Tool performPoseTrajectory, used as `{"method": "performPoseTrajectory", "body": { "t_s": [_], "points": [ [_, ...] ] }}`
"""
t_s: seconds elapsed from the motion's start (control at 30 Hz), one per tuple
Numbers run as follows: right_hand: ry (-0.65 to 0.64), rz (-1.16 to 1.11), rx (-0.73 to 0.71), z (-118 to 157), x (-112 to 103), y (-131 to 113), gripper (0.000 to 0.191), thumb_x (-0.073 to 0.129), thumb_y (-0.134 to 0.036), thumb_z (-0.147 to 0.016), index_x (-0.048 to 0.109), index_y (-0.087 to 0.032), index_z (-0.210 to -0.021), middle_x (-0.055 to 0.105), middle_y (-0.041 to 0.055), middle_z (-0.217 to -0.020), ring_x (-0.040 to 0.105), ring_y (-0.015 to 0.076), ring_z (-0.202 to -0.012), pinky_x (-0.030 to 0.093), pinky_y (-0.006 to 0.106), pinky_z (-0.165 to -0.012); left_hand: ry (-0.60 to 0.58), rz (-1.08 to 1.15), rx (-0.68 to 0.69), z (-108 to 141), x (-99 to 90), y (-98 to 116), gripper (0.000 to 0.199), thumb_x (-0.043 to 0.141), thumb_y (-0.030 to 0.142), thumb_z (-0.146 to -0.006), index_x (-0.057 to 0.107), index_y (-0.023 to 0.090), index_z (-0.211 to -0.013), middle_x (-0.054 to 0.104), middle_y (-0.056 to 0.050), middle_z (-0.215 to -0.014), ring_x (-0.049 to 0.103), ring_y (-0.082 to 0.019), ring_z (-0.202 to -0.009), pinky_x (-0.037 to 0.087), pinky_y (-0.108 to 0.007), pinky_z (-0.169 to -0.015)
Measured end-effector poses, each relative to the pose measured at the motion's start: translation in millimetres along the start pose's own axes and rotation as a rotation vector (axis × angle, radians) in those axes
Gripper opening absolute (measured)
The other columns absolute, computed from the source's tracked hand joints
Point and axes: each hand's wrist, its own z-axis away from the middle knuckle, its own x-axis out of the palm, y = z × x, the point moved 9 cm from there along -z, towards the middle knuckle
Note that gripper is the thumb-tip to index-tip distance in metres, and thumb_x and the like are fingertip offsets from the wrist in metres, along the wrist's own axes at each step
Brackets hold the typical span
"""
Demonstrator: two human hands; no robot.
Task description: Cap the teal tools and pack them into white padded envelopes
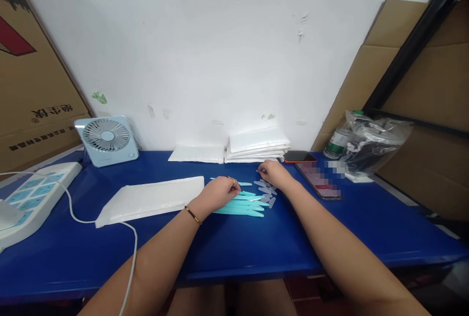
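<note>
My left hand (221,192) is closed in a pinch above a loose row of slim turquoise sticks (244,207), shaped like eyebrow razors. A bit of turquoise shows at its fingertips; the fingers hide most of what they grip. To the right, my right hand (274,173) pinches a small translucent piece, of which only a tip shows. Several small translucent caps (266,190) lie scattered just below that hand, some over the ends of the sticks. A white padded mailer (154,200) lies flat on the blue table, left of my left hand.
A stack of white mailers (256,145) and another mailer (198,154) lie by the wall. A fan (107,140), a power strip (36,199) and its white cable (73,208) occupy the left. Two phones (320,181), a bottle (336,144) and a plastic bag (373,150) are right.
</note>
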Motion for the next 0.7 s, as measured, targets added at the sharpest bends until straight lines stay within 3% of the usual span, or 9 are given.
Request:
{"method": "performPoseTrajectory", "body": {
  "t_s": [0.1,0.17,0.3,0.4,0.57,0.7],
  "points": [
    [0.036,0.027,0.045,-0.9,-2.4,-0.9,0.027,0.053,-0.009,-0.069,0.069,-0.014,-0.090,0.067,0.0118,-0.091,0.061,0.0236,-0.085,0.044,0.031,-0.076,0.090,0.097,-0.102,-2.5,-6.1,-16.0,0.022,0.045,0.033,-0.083,0.063,0.020,-0.083,0.066,-0.001,-0.079,0.059,-0.015,-0.071,0.041,-0.023,-0.059],
    [0.089,-0.102,0.072,0.7,-7.9,1.8,0.028,0.054,-0.010,-0.067,0.068,-0.015,-0.091,0.067,0.0101,-0.090,0.062,0.0227,-0.083,0.046,0.031,-0.074,0.121,0.195,-0.151,-3.6,-7.7,-24.5,0.023,0.044,0.035,-0.083,0.061,0.020,-0.086,0.065,-0.001,-0.076,0.059,-0.014,-0.066,0.041,-0.023,-0.056],
    [0.088,-0.765,0.150,7.4,-9.8,9.2,0.020,0.057,-0.025,-0.075,0.063,-0.016,-0.091,0.068,0.0052,-0.074,0.066,0.0186,-0.071,0.051,0.029,-0.065,0.119,0.388,-0.189,-6.0,-5.3,-33.5,0.024,0.043,0.038,-0.082,0.058,0.019,-0.088,0.062,0.000,-0.073,0.059,-0.012,-0.060,0.043,-0.021,-0.053],
    [0.038,-1.110,0.097,12.1,-13.0,-2.8,0.027,0.067,-0.035,-0.071,0.061,-0.016,-0.089,0.070,0.0061,-0.078,0.067,0.0182,-0.073,0.052,0.028,-0.063,0.138,0.406,-0.193,-7.1,-6.5,-36.3,0.025,0.044,0.040,-0.082,0.057,0.019,-0.085,0.061,0.000,-0.072,0.057,-0.012,-0.059,0.043,-0.021,-0.053],
    [-0.022,-1.133,0.106,16.3,-11.6,-13.8,0.032,0.070,-0.041,-0.069,0.065,-0.013,-0.084,0.069,0.0046,-0.067,0.065,0.0142,-0.059,0.050,0.023,-0.054,0.157,0.375,-0.202,-8.0,-8.1,-39.6,0.027,0.043,0.040,-0.082,0.058,0.018,-0.085,0.062,-0.001,-0.074,0.054,-0.011,-0.059,0.042,-0.021,-0.054],
    [0.011,-1.183,0.165,16.2,-9.0,-11.7,0.032,0.070,-0.044,-0.069,0.063,-0.013,-0.075,0.067,0.0027,-0.061,0.062,0.0122,-0.050,0.047,0.021,-0.048,0.176,0.381,-0.208,-8.3,-9.1,-42.7,0.027,0.044,0.039,-0.082,0.059,0.017,-0.086,0.062,-0.001,-0.073,0.054,-0.011,-0.059,0.042,-0.021,-0.053]
  ]
}}
